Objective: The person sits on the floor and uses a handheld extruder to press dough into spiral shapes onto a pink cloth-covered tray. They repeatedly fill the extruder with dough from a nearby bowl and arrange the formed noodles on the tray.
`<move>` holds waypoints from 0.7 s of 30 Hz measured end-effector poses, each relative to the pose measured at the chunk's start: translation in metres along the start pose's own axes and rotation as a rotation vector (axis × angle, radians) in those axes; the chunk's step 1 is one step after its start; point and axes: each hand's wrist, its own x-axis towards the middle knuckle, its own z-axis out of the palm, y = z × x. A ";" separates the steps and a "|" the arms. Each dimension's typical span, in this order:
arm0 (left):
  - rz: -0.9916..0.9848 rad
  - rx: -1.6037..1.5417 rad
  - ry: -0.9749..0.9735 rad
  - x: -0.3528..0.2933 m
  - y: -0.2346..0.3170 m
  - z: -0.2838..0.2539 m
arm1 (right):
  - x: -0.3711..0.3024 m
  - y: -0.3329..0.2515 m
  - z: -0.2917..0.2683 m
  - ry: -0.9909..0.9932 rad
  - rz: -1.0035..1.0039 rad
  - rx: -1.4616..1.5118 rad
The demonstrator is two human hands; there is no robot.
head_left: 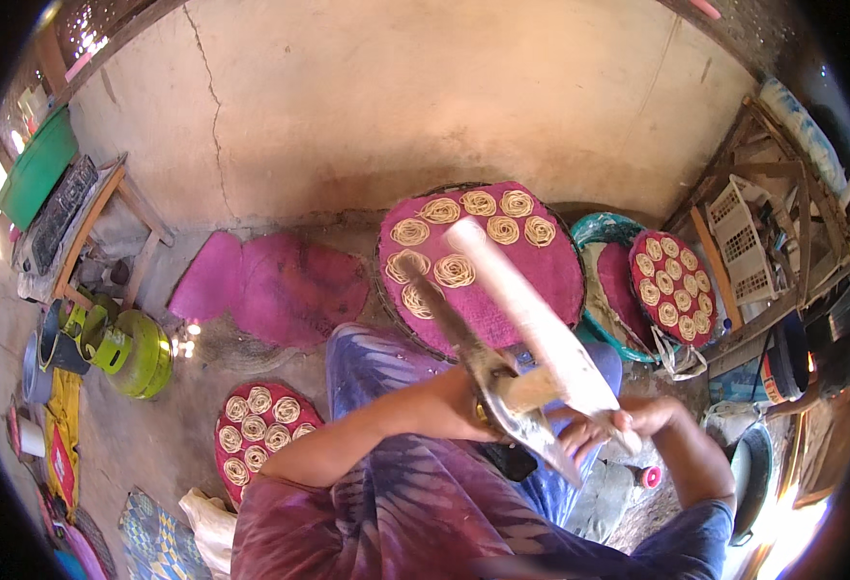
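Note:
Above my lap I hold a wooden hand press of two long bars. Its pale bar (pixel 531 309) and dark, worn bar (pixel 454 324) are set apart by a short wooden block (pixel 529 389). My left hand (pixel 461 401) is closed round the dark bar's side, its fingers mostly hidden behind it. My right hand (pixel 604 430) grips near the lower end of the pale bar. Beyond the press lies a large round tray covered with pink cloth (pixel 541 275). Coiled nests of pale noodle strands (pixel 455 271) sit on its far and left parts.
Smaller pink rounds with noodle nests lie at the left (pixel 278 438) and right, the right one on a teal basin (pixel 603 228). Pink cloths (pixel 289 290) spread on the floor. A green gas cylinder (pixel 143 356) stands left; a wooden rack (pixel 768 155) stands right. A wall (pixel 396 116) closes the back.

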 end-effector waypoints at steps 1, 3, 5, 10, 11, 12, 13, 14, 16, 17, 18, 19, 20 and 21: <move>0.074 -0.134 0.042 -0.005 0.013 -0.015 | 0.002 0.014 0.000 -0.111 -0.049 0.063; 0.180 -0.681 0.232 0.002 0.033 -0.040 | 0.008 0.041 0.000 -0.286 -0.140 0.272; 0.324 -1.293 0.384 0.032 0.040 -0.071 | 0.016 0.054 -0.007 -0.259 -0.143 0.399; 0.430 -1.311 0.225 0.089 0.011 -0.128 | 0.013 0.002 -0.051 -0.072 -0.063 0.166; 0.455 -1.326 0.231 0.102 -0.002 -0.143 | 0.016 -0.011 -0.059 0.023 -0.115 0.140; 0.498 -1.345 0.212 0.110 -0.019 -0.151 | 0.015 -0.027 -0.067 0.114 -0.092 0.184; 0.516 -1.431 0.253 0.116 -0.038 -0.155 | 0.017 -0.042 -0.075 0.152 -0.079 0.121; 0.566 -1.508 0.267 0.121 -0.057 -0.160 | 0.022 -0.053 -0.080 0.245 -0.031 0.022; 0.675 -1.610 0.280 0.125 -0.094 -0.160 | 0.033 -0.067 -0.086 0.340 0.046 -0.052; 0.701 -1.659 0.321 0.125 -0.111 -0.159 | 0.038 -0.073 -0.088 0.358 0.085 -0.068; 0.758 -1.631 0.349 0.125 -0.124 -0.156 | 0.042 -0.079 -0.089 0.317 0.106 -0.067; 0.794 -1.621 0.346 0.125 -0.133 -0.157 | 0.045 -0.084 -0.090 0.406 0.147 -0.133; 0.823 -1.619 0.354 0.124 -0.138 -0.158 | 0.047 -0.090 -0.091 0.433 0.170 -0.185; 0.881 -1.587 0.287 0.121 -0.139 -0.160 | 0.049 -0.094 -0.090 0.499 0.199 -0.223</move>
